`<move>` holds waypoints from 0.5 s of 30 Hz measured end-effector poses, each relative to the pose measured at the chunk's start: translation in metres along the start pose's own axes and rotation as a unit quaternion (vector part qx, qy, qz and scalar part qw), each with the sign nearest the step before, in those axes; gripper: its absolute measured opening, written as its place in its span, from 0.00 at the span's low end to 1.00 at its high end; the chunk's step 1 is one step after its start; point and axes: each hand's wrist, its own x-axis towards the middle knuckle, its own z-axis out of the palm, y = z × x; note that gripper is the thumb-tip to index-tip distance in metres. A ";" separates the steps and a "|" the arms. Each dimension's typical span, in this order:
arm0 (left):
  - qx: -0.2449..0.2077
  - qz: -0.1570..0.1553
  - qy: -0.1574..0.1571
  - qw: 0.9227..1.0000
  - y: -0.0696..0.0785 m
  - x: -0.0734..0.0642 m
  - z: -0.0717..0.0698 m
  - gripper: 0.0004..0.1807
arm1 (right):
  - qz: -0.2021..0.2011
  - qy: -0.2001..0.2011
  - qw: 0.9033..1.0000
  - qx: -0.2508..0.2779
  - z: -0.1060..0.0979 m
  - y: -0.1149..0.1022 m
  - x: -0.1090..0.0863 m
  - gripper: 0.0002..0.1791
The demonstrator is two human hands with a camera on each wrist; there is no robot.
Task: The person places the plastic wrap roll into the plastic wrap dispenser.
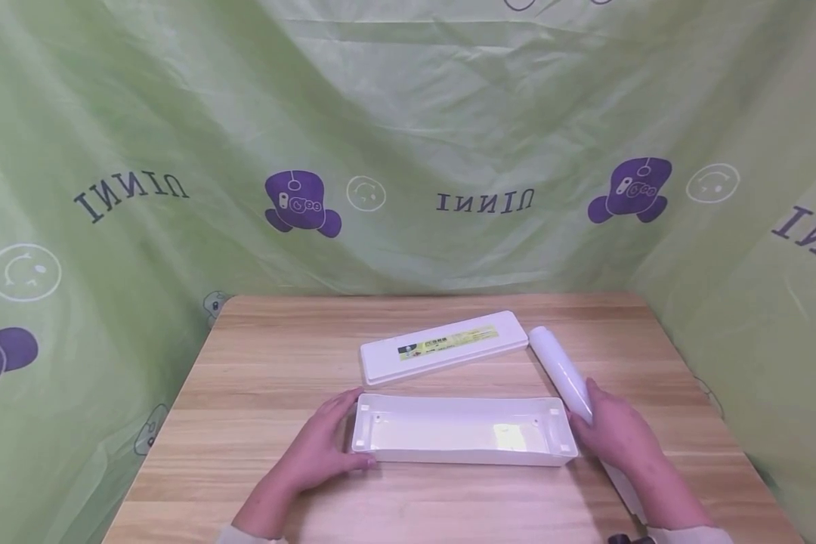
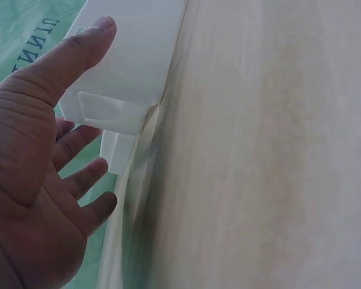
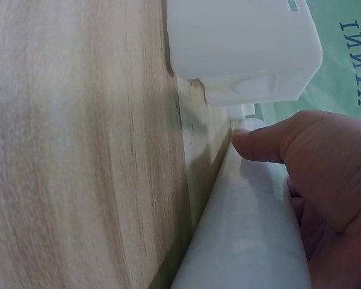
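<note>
A long white open-topped box lies crosswise on the wooden table, its inside bare. My left hand is spread around the box's left end, thumb along the front wall and a fingertip at the back corner. In the left wrist view the other fingers of my left hand are loosely bent beside the end wall. My right hand grips a white roll of cling film that slants past the box's right end. The right wrist view shows the thumb on top of the roll; the fingertips are hidden behind it.
Behind the box lies its white lid, set at a slant, with a yellow-green label. The wooden table extends to a green printed curtain at the back and sides. A small black object shows by the right sleeve.
</note>
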 end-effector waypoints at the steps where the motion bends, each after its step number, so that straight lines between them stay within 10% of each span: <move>1: -0.001 0.001 0.000 1.000 0.000 0.000 0.000 0.67 | -0.001 0.002 1.000 0.001 0.000 0.000 0.000 0.45; 15: 0.001 0.000 0.014 1.000 0.001 0.001 0.002 0.66 | -0.001 0.011 1.000 0.014 0.001 -0.001 -0.001 0.43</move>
